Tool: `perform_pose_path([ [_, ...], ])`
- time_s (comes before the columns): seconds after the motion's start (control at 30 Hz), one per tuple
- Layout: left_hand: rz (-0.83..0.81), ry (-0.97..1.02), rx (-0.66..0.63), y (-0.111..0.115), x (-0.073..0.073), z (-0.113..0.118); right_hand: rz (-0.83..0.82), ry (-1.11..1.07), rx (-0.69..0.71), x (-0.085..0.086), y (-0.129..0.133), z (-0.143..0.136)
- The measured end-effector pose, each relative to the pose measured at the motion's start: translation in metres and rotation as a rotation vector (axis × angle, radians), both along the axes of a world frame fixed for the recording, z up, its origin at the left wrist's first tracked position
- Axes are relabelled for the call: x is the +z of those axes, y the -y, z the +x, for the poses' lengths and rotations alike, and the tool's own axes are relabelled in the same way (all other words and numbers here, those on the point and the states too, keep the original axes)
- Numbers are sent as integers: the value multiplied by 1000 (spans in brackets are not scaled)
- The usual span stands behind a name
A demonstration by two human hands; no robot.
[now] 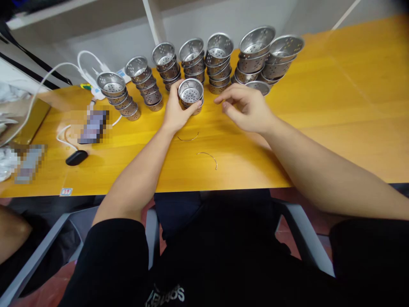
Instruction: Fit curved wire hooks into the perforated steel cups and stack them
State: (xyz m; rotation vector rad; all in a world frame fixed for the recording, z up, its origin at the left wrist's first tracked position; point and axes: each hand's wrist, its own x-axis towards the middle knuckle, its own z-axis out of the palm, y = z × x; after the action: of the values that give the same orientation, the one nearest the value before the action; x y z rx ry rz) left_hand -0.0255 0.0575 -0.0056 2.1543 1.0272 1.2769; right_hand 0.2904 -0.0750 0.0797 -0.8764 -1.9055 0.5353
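My left hand (pixel 176 111) is wrapped round a small perforated metal cup (pixel 191 92), thumb on its near side. Beneath its rim shows more metal, perhaps a second cup nested below. To the right, my right hand (pixel 247 106) hovers with bent fingers apart and nothing visible in them. Just beyond its fingers lies a wide metal cup (pixel 258 87). Between my forearms, two thin curved wires lie on the table, an upper wire (pixel 188 140) and a lower wire (pixel 211 157).
Several leaning stacks of perforated cups (pixel 148 87) line the back of the yellow table (pixel 335 128). At left are a blurred phone (pixel 93 126), a black oval case (pixel 76 157), white cables (pixel 47 81) and a cardboard box (pixel 38 117). Another person's limb (pixel 12 232) shows at lower left.
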Motion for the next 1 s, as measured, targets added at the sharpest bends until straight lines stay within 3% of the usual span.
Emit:
perform_pose_path([
  [0.7, -60, 10, -42, -15, -9, 1, -128, 156, -13, 9, 8, 1],
  [0.9, -91, 16, 1, -11, -9, 1, -75, 182, -278, 30, 10, 22],
  [1.0, -92, 18, 48, -8, -7, 1, -56, 349, -394, 46, 8, 44],
])
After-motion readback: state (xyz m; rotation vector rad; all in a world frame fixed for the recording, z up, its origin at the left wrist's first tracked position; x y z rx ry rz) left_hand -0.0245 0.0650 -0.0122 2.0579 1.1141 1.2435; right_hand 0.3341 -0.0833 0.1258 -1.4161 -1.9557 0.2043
